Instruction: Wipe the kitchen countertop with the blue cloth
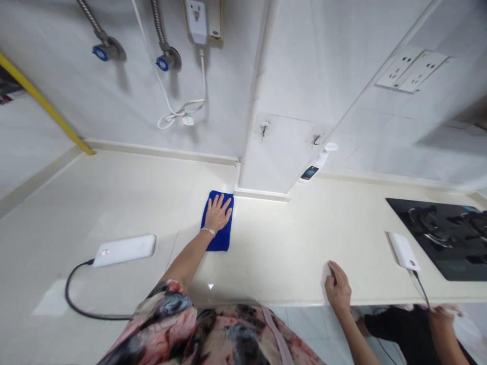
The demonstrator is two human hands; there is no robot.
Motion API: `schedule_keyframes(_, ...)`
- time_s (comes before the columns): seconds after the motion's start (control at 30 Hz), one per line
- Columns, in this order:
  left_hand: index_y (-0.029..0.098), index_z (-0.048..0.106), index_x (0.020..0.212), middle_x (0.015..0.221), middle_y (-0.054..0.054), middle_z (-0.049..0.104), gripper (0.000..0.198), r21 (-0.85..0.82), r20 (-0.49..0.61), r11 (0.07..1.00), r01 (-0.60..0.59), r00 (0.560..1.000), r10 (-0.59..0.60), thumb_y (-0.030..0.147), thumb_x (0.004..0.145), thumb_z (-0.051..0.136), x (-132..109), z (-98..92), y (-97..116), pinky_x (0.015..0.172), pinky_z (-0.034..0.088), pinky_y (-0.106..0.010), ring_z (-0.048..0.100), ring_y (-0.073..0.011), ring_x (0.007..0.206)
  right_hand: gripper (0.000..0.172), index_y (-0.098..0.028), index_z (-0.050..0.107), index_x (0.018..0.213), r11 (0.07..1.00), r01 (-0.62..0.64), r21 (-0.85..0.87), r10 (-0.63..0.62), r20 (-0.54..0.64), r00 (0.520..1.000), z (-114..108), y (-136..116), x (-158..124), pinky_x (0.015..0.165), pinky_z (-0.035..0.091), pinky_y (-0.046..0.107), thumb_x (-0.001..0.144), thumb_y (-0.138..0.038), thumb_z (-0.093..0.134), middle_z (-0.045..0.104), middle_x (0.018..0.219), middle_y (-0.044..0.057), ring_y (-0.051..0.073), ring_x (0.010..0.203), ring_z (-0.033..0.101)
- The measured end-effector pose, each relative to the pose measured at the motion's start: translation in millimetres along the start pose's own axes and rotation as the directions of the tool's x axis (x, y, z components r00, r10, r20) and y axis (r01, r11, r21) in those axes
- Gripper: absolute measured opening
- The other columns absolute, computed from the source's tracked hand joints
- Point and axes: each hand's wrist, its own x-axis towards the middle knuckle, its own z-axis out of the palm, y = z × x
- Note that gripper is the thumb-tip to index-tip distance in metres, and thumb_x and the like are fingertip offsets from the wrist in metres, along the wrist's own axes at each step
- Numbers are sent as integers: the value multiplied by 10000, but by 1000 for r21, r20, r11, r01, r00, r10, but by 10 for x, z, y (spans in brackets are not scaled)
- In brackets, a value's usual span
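My left hand (218, 213) lies flat on a folded blue cloth (218, 242), fingers spread, pressing it to the pale countertop (289, 243). The cloth is next to the base of a jutting wall corner, and its upper edge shows beyond my fingertips. A thin bracelet (208, 230) circles my left wrist. Farther right, my right hand (338, 289) rests near the counter's front edge, holding nothing. Its fingers are slightly bent, with the thumb a little apart from them.
A white power bank (124, 250) with a black cable lies at left. Another white power bank (404, 252) sits beside the black gas hob (437, 263). A white bottle (315, 165) stands behind the wall corner. Another person's hand (443, 317) shows at lower right.
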Motion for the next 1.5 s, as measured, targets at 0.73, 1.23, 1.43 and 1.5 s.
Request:
schedule_keyframes(0.73, 234, 595, 1539, 1698, -98, 387, 539, -72, 5, 997, 37, 999, -37, 346, 1046, 409, 605, 48, -99, 1334, 175, -636, 287, -345, 1605, 537, -146, 635, 1368, 996, -52, -77, 60, 110, 992, -109, -5, -58, 1155, 484, 588, 1004, -444, 376, 661, 1382, 178, 354, 1264, 634)
schedule_keyframes(1.23, 232, 582, 1551, 1698, -89, 393, 545, -62, 37, 997, -41, 998, 43, 335, 1057, 378, 1357, 176, -357, 1333, 160, -628, 274, -342, 1607, 530, -188, 619, 1402, 993, -41, -115, 63, 196, 978, -222, 198, -104, 1031, 556, 599, 977, -458, 455, 667, 1360, 174, 386, 1197, 662)
schedule_keyframes(1.43, 263, 595, 1540, 1691, -74, 408, 527, -94, 6, 995, -34, 999, 35, 364, 1056, 411, 1673, 293, -442, 1329, 158, -631, 275, -333, 1602, 542, -199, 602, 1425, 988, -42, -148, 70, 188, 980, -239, 152, -86, 1037, 535, 641, 977, -461, 445, 661, 1337, 185, 408, 1186, 656)
schedule_keyframes(1.5, 255, 603, 1534, 1682, -84, 418, 525, -106, 0, 994, -30, 1000, 30, 369, 1057, 415, 1770, 321, -460, 1330, 146, -629, 274, -336, 1600, 542, -187, 594, 1427, 989, -32, -146, 58, 175, 983, -236, 68, -65, 1030, 540, 633, 991, -456, 418, 658, 1322, 193, 400, 1183, 656)
